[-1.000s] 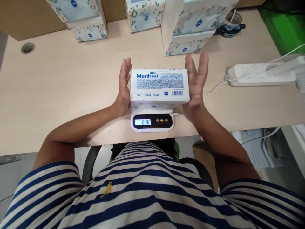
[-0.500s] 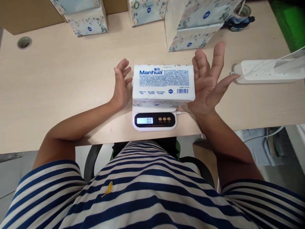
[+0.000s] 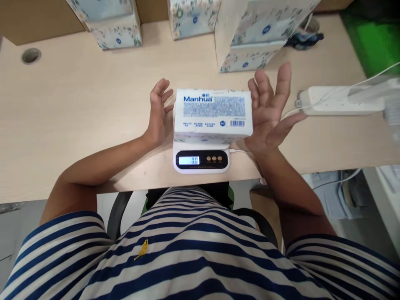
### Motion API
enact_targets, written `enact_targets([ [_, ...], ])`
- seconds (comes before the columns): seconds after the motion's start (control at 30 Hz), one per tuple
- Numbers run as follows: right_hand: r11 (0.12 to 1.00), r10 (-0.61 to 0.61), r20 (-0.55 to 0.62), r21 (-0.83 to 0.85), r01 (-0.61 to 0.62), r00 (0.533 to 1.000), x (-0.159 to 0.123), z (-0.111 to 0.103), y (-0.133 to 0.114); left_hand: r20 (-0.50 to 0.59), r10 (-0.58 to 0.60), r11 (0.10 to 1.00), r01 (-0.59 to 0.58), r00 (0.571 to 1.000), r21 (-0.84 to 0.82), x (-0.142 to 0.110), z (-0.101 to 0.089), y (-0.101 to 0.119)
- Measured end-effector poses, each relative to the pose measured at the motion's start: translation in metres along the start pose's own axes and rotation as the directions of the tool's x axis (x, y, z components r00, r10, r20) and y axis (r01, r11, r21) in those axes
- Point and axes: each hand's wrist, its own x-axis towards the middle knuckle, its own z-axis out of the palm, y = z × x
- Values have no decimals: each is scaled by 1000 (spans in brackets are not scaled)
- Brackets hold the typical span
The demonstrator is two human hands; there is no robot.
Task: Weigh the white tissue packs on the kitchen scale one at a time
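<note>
A white tissue pack [image 3: 213, 113] printed "Manhua" sits on a white digital kitchen scale [image 3: 201, 170], hiding most of its platform. The scale's lit display reads 0.0, with round gold buttons to its right. Just left of the pack is my left hand [image 3: 158, 114], fingers loosely curved and apart, holding nothing. My right hand [image 3: 269, 114] stands on the other side with fingers spread and palm turned up, also holding nothing; the pack overlaps its edge in view, so I cannot tell if they touch.
Behind stand floral tissue packs: a stack [image 3: 117, 31] at left, one pack [image 3: 193, 18] in the middle and a taller stack [image 3: 250, 46] at right. A white power strip [image 3: 343, 101] with cables lies at right. Cardboard [image 3: 40, 21] rises at the back left.
Both hands have moved outward from the pack's sides, the right one spreading its fingers. The scale's display went from 87.0 to 0.0. The pack stays on the scale.
</note>
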Motion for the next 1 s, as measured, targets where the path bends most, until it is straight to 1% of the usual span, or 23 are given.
enact_targets([
  [0.07, 993, -120, -39, -18, 119, 992, -3, 7, -6, 33, 99, 995, -100, 995, 24, -11, 0, 15],
  [0.13, 977, -212, -48, -34, 210, 976, -7, 16, -15, 158, 166, 984, -174, 973, 40, -25, -1, 27],
  [0.2, 962, -257, 24, -87, 258, 966, -10, 25, -21, 335, 228, 962, -264, 914, 66, -35, -4, 30],
  [0.23, 953, -277, 33, -120, 279, 960, -10, 28, -22, 382, 249, 948, -304, 890, 90, -37, -6, 29],
  [0.27, 946, -287, 39, -147, 289, 957, -11, 30, -23, 406, 270, 934, -339, 873, 108, -38, -8, 28],
  [0.3, 939, -295, 43, -170, 298, 954, -11, 31, -23, 418, 277, 928, -354, 865, 118, -38, -9, 27],
  [0.37, 934, -299, 38, -192, 300, 954, -12, 31, -24, 428, 263, 932, -343, 865, 120, -38, -12, 27],
  [0.53, 938, -299, 61, -163, 305, 952, -15, 27, -19, 449, 131, 976, -195, 884, 99, -31, -9, 36],
  [0.6, 952, -266, 75, -135, 274, 961, -16, 28, -14, 450, 106, 982, -165, 887, 95, -26, -10, 40],
  [0.67, 969, -222, 55, -99, 227, 973, -17, 30, -9, 439, 112, 978, -176, 891, 109, -21, -17, 45],
  [0.73, 976, -210, 2, -67, 209, 978, -18, 32, -6, 404, 132, 967, -207, 905, 149, -16, -38, 50],
  [0.8, 973, -230, -60, -51, 227, 971, -17, 34, -6, 326, 136, 950, -216, 936, 226, -9, -70, 55],
  [0.83, 970, -241, -83, -48, 238, 967, -16, 35, -7, 250, 123, 940, -193, 960, 281, -4, -90, 58],
  [0.9, 968, -252, -109, -42, 249, 961, -16, 35, -10, 64, 77, 918, -96, 995, 384, 10, -130, 64],
  [0.93, 966, -257, -117, -39, 254, 959, -16, 34, -11, -25, 49, 908, -34, 998, 419, 19, -148, 66],
  [0.97, 966, -260, -122, -39, 257, 958, -16, 34, -13, -88, 19, 895, 23, 996, 446, 29, -164, 68],
  [1.0, 966, -259, -123, -38, 257, 958, -16, 34, -13, -122, -10, 876, 68, 992, 477, 40, -177, 69],
])
